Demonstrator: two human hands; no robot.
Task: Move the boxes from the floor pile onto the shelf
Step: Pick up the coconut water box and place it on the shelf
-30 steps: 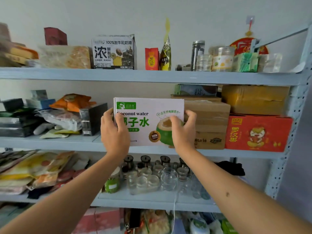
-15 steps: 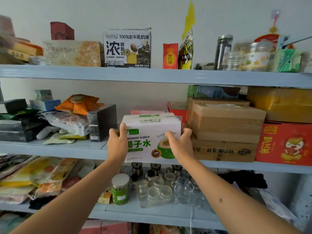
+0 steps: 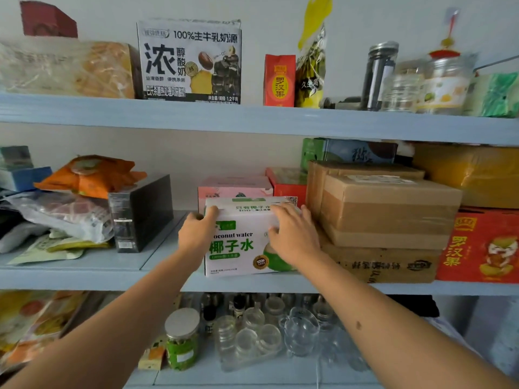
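Observation:
A white coconut water box (image 3: 238, 248) with green lettering stands on the middle shelf (image 3: 168, 279), near its front edge. My left hand (image 3: 198, 234) grips the box's upper left corner, fingers curled over the top. My right hand (image 3: 293, 234) lies on the box's upper right front, fingers reaching over the top edge. A pink box (image 3: 234, 188) and a red box (image 3: 286, 183) stand right behind it. The floor pile is out of view.
Stacked brown cartons (image 3: 384, 214) press close on the box's right, with a red carton (image 3: 480, 245) beyond. A black box (image 3: 141, 213) and bagged goods (image 3: 73, 211) sit to the left. Glass jars (image 3: 266, 329) crowd the lower shelf; a milk carton box (image 3: 189, 61) stands on the top shelf.
Both hands have carried the coconut water box down from chest height and set it deeper on the middle shelf. My fingers have shifted from its sides to its top edge.

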